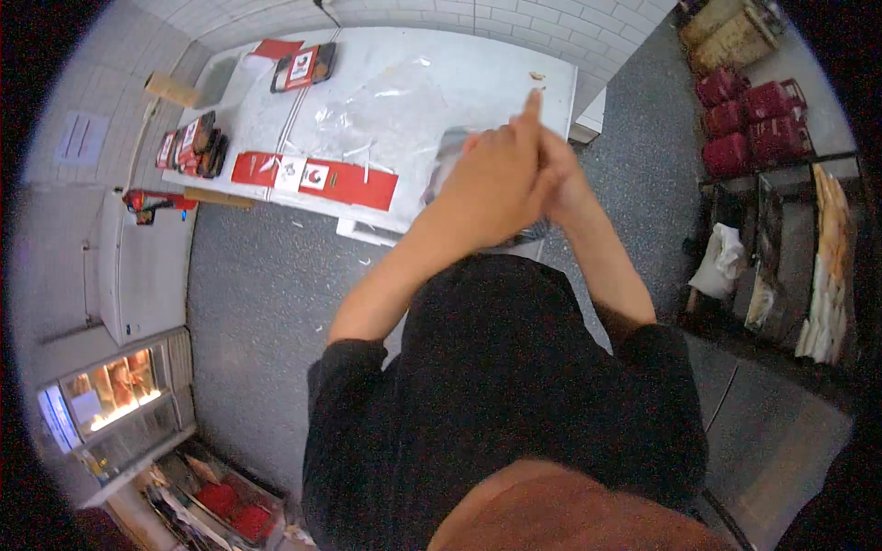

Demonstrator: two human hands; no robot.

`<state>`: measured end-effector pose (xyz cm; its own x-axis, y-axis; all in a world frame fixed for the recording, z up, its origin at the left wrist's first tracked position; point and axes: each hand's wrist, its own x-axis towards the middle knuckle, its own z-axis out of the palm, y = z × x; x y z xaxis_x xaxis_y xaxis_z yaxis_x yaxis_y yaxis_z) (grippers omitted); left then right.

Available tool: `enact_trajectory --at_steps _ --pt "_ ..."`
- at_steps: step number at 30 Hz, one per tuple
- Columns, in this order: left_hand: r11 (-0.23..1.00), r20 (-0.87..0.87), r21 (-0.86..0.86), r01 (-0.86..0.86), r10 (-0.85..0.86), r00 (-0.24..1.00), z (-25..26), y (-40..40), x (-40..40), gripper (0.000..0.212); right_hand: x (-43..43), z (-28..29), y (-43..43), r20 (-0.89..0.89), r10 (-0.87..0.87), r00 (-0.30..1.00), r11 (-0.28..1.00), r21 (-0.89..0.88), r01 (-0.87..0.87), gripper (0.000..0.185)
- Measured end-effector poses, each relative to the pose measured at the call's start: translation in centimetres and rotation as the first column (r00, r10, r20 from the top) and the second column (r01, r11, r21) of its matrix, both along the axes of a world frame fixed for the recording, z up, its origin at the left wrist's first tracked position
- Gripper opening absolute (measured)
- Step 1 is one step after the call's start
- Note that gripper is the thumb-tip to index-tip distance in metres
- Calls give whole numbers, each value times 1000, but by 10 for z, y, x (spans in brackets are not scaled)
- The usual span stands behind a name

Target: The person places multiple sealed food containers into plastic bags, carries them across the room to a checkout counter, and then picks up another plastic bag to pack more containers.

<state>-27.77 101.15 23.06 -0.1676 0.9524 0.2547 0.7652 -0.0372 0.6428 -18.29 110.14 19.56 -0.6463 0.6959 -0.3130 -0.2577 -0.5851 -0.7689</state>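
My left hand (493, 182) and my right hand (563, 172) meet above the right end of a white worktable (496, 65). The left one lies across the right and hides most of its fingers. One finger stretches out towards small light-brown scraps (537, 76) on the tabletop. Beneath both hands is a dark tray-like package (451, 141), mostly covered and blurred. Whether either hand grips anything is hidden. To their left, crumpled clear plastic film (386, 103) is spread out, with red printed cardboard sleeves (368, 187) lying along the near edge.
A sleeved food tray (303, 67) sits at the back left, and several more (196, 144) are stacked at the left end. A tape dispenser (158, 201) rests on a white cabinet (148, 268). Dark red containers (754, 113) and a rack (768, 255) stand on the right.
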Motion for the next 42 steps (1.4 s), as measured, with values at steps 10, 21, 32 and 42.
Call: enact_trajectory --at_steps 10,21,32,42 --pt "787 429 48 -615 540 724 -105 -167 21 45 -10 28 3 -186 375 908 927 98 -363 14" --pt "133 143 -620 -773 988 56 -358 -486 271 32 2 166 -212 60 596 801 729 378 -570 50" --pt "-228 354 -519 -824 820 -450 -406 -805 436 52 -28 93 -559 -109 815 -569 -403 599 -692 24" --pt "-808 125 -569 151 -266 -956 -458 -1112 792 41 84 -27 -1148 139 881 -453 -466 85 -880 13"
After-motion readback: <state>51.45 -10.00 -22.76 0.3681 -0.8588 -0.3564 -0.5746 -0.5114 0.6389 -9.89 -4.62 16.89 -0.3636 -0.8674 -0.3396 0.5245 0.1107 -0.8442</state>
